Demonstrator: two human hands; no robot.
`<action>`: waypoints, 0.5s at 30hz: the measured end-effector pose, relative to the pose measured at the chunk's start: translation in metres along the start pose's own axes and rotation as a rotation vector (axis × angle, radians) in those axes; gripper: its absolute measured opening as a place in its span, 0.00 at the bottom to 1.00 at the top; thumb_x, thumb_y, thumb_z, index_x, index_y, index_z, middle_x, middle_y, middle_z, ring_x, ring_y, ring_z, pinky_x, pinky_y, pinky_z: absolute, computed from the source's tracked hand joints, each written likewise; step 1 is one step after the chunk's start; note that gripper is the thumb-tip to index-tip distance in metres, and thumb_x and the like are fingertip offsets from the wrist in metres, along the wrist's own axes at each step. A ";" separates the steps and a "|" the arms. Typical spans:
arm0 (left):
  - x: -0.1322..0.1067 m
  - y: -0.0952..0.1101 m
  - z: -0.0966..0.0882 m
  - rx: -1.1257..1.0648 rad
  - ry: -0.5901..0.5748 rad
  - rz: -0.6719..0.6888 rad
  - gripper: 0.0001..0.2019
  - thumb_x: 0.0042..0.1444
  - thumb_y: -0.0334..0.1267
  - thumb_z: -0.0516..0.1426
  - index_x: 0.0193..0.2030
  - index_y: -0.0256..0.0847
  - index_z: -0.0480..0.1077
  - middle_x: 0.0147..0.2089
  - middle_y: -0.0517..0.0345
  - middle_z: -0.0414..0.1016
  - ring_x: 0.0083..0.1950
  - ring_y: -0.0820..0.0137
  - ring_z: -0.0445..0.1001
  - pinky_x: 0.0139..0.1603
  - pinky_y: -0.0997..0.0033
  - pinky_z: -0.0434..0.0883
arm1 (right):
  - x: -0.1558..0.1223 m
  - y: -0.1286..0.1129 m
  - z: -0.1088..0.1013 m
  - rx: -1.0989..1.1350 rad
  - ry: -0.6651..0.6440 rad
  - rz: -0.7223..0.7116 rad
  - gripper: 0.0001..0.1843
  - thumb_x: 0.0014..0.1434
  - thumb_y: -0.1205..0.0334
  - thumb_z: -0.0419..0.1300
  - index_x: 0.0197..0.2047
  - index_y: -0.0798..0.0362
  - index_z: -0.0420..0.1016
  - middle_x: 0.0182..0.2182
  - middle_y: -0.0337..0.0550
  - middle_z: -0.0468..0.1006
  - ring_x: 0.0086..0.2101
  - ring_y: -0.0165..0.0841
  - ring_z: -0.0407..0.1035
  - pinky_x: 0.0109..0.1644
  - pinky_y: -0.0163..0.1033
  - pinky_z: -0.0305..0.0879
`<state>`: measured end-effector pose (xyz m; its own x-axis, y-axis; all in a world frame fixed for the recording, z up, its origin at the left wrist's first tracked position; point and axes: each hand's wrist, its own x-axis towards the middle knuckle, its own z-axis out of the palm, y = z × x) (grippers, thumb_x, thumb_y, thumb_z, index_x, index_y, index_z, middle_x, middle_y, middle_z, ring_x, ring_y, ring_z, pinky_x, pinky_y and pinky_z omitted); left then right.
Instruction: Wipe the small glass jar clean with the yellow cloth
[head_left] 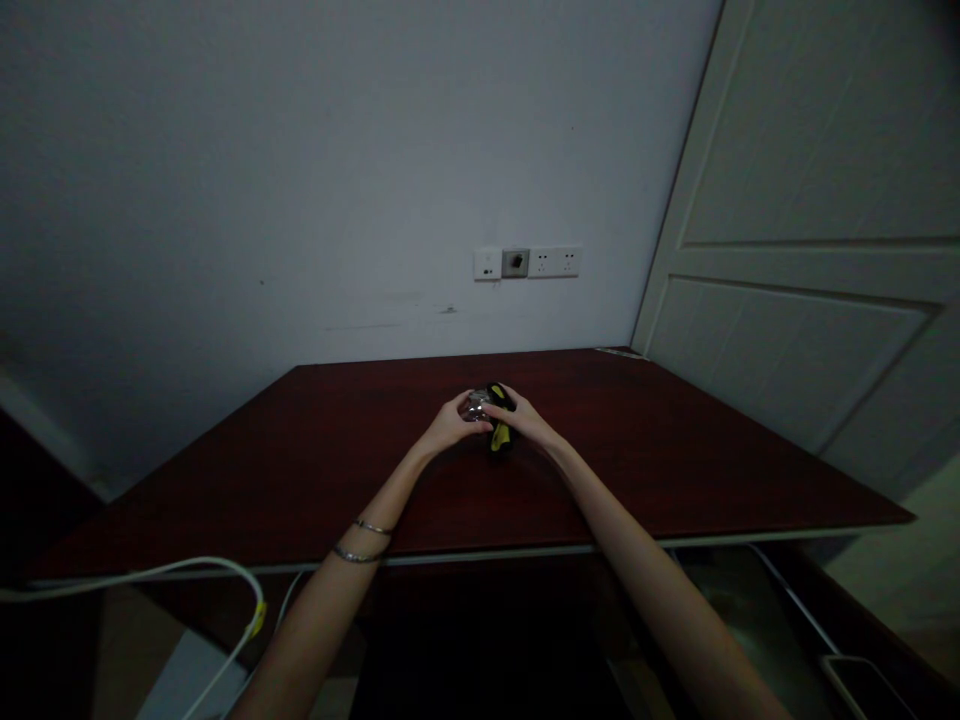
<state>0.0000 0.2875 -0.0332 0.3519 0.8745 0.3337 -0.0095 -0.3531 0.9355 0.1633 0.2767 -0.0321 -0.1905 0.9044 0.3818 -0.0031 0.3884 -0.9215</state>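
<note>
Both my arms reach out over a dark red wooden table (315, 460). My left hand (450, 422) is closed around a small shiny metal object (475, 405) near the table's middle. My right hand (525, 415) meets it from the other side, fingers curled on a black and yellow tool (499, 432) whose yellow end points toward me. The two hands touch each other over these objects. What the metal object is stays too small and dim to tell. Two thin bracelets (364, 540) circle my left forearm.
A white wall rises behind the table, with a row of sockets (527, 263). A white panelled door (817, 260) stands at the right. A white cable with a yellow band (251, 610) hangs at the lower left. An open drawer (795, 620) shows below the table's front edge.
</note>
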 end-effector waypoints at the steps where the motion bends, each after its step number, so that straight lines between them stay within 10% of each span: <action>1: 0.000 0.000 0.000 -0.004 0.006 0.003 0.35 0.31 0.33 0.67 0.50 0.32 0.63 0.50 0.45 0.71 0.48 0.64 0.71 0.52 0.61 0.67 | 0.000 0.000 -0.001 0.005 0.000 -0.001 0.30 0.46 0.52 0.64 0.52 0.52 0.66 0.47 0.46 0.74 0.46 0.38 0.70 0.48 0.41 0.68; 15: 0.001 0.002 -0.001 -0.067 0.115 0.043 0.38 0.32 0.31 0.67 0.53 0.31 0.59 0.52 0.41 0.69 0.51 0.62 0.70 0.55 0.60 0.65 | 0.008 -0.010 -0.021 0.199 0.161 0.126 0.25 0.44 0.59 0.64 0.46 0.47 0.63 0.37 0.40 0.74 0.31 0.34 0.73 0.30 0.39 0.72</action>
<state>-0.0004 0.2884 -0.0310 0.2401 0.8927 0.3813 -0.0862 -0.3717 0.9244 0.1822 0.2838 -0.0186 -0.0431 0.9660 0.2550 -0.1853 0.2430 -0.9521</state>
